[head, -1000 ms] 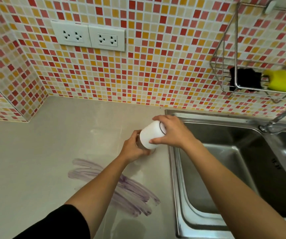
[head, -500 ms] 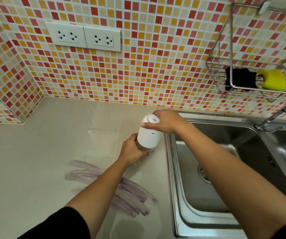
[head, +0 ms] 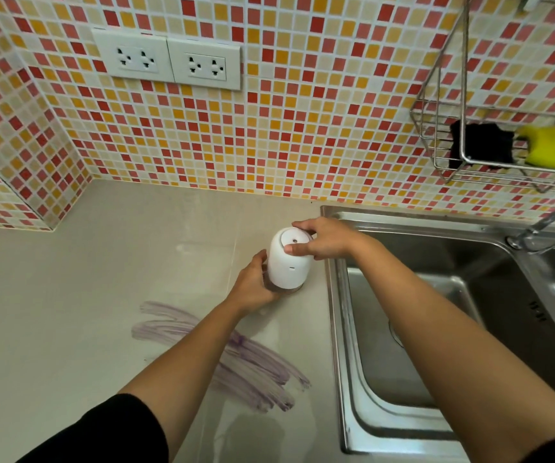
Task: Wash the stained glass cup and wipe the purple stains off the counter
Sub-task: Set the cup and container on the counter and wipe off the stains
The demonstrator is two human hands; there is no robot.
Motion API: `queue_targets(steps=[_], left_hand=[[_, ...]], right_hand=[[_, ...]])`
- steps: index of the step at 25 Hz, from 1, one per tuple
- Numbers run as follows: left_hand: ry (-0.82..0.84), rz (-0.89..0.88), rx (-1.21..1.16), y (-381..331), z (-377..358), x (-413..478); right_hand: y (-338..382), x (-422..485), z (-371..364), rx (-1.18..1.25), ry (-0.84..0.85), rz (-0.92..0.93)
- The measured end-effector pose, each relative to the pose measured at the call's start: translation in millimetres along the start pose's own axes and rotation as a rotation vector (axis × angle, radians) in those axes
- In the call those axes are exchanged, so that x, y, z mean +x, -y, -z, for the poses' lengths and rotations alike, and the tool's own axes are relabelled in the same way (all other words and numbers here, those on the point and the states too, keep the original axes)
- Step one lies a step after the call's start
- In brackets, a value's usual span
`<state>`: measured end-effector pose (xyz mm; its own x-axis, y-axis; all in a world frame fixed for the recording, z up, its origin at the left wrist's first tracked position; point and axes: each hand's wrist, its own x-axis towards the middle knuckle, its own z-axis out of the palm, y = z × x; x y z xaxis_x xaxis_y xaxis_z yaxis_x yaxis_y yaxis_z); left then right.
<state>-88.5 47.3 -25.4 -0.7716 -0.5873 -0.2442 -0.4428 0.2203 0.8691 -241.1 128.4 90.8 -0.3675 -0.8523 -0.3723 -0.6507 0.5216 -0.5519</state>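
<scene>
A glass cup (head: 282,286) with a tall white cap (head: 288,262) stands upright on the beige counter (head: 68,312), just left of the sink. Only a thin purplish band of the glass shows under the cap. My left hand (head: 252,285) wraps around the glass base from the left. Fingers of my right hand (head: 322,238) grip the cap at its top. Purple smeared stains (head: 256,365) lie on the counter in front of the cup, partly hidden by my left forearm.
A steel sink (head: 436,329) fills the right side, with a tap (head: 536,228) at its back. A wire rack (head: 503,135) on the tiled wall holds a black sponge (head: 480,145) and a yellow sponge (head: 551,147). Two wall sockets (head: 169,60) sit above the counter.
The capped cup has gone from tilted to upright on the counter. My right hand has shifted from the cap's side to its top. My left hand stays on the base.
</scene>
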Motion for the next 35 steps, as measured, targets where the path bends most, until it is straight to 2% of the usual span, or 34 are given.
queue_targets(steps=[6,11,13,15,17,20,23,26,29,32,35], left_hand=[[-0.017,0.068,0.206,-4,22,9],[-0.225,0.093,0.275,-32,52,9],[-0.351,0.009,0.29,-60,61,7],[-0.459,-0.141,0.287,-99,66,7],[-0.481,-0.283,0.284,-144,66,10],[-0.385,-0.457,0.312,-215,46,17],[-0.303,-0.596,0.373,-276,1,22],[-0.209,-0.702,0.427,-322,-55,24],[-0.14,-0.761,0.499,-351,-103,31],[-0.138,-0.692,0.61,-366,-134,47],[-0.158,-0.582,0.675,-377,-157,68]], right_hand=[[-11,6,-14,-0.017,0.01,-0.012],[-14,4,-22,-0.051,0.02,0.007],[-10,-2,-17,-0.088,-0.002,0.033],[-6,-15,7,-0.064,-0.198,0.106],[-5,-36,49,-0.055,-0.46,0.199],[-30,-79,120,-0.081,-0.711,0.324],[-86,-119,174,-0.323,-0.829,0.245],[-158,-154,207,-0.57,-0.774,0.023],[-227,-185,225,-0.714,-0.705,-0.12],[-268,-209,236,-0.755,-0.592,-0.198],[-283,-214,234,-0.747,-0.564,-0.154]])
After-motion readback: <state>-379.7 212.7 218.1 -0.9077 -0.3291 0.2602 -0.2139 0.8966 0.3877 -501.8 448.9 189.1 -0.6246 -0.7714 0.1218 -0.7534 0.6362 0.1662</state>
